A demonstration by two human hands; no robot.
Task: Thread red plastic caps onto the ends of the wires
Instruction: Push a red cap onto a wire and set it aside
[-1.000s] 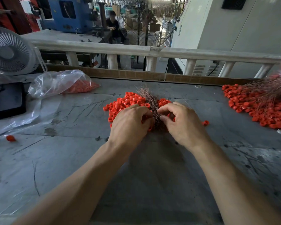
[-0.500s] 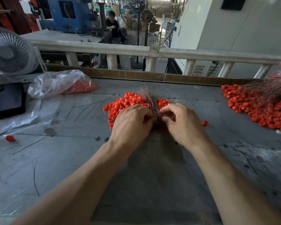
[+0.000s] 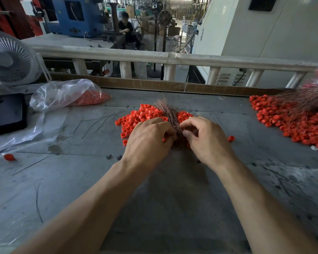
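Left hand [image 3: 148, 142] curls round the wire bundle [image 3: 170, 114], upright amid the loose red caps [image 3: 143, 114] mid-table. Right hand [image 3: 206, 139] pinches at the bundle's base; I cannot tell what it holds. Risk: crowded strands snag, so a cap slips off.

Grey scuffed table [image 3: 66, 180] up front, pale railing [image 3: 173, 58] behind it, white fan [image 3: 9, 59] at left, blue machine [image 3: 75, 15] beyond.
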